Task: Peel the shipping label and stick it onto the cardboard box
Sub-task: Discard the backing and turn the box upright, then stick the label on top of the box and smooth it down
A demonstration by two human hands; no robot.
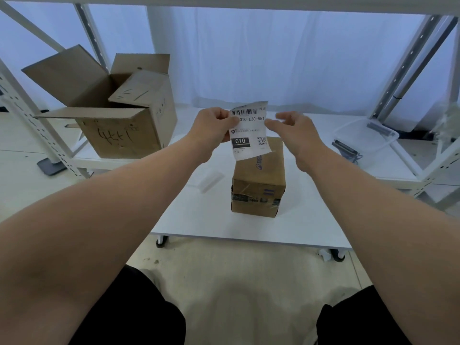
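White shipping label point(249, 130) is held up in the air, just above and behind the top face of the cardboard box point(258, 180); not touching the box. Print faces the camera: barcode at top, "010-L30-551" under it, black "010" block lower left, QR code lower right. Sheet hangs roughly upright, slightly curled.

Left hand point(214, 128) grips the label's left edge, fingers curled closed on the paper around barcode height. Right hand point(295, 131) is at the label's right edge, fingers loosely spread; one fingertip meets the paper edge, but whether it actually pinches it I cannot tell.

Cardboard box stands on the white table point(211, 220), sealed, clear tape across its near face, blue print on top. Left of the box, lying flat on the table, a translucent white strip point(209, 180), well apart from the label. Further left of the box, on a shelf, a bigger open carton point(117, 113) with flaps up and marker scribble on its front. Right of the box, on a low shelf, a clear plastic tub point(366, 135). Both forearms bare.
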